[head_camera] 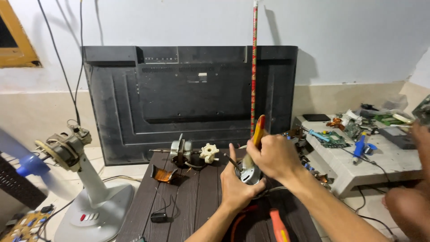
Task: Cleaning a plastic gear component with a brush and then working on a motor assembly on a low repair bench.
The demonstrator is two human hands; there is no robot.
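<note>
My left hand (236, 186) grips a round silver motor housing (249, 174) over the dark wooden table (197, 201). My right hand (274, 156) holds a screwdriver with a yellow and red handle (258, 131); the handle points up and the shaft reaches down to the housing. Both hands are close together above the table's right half.
On the table lie a motor rotor with shaft (180, 152), a cream plastic knob (208, 153), a copper winding piece (163, 175), a small black part (158, 217) and an orange-handled tool (278, 226). A television back panel (190, 98) leans on the wall. A stripped fan stand (85, 183) stands left; a cluttered white bench (358, 152) right.
</note>
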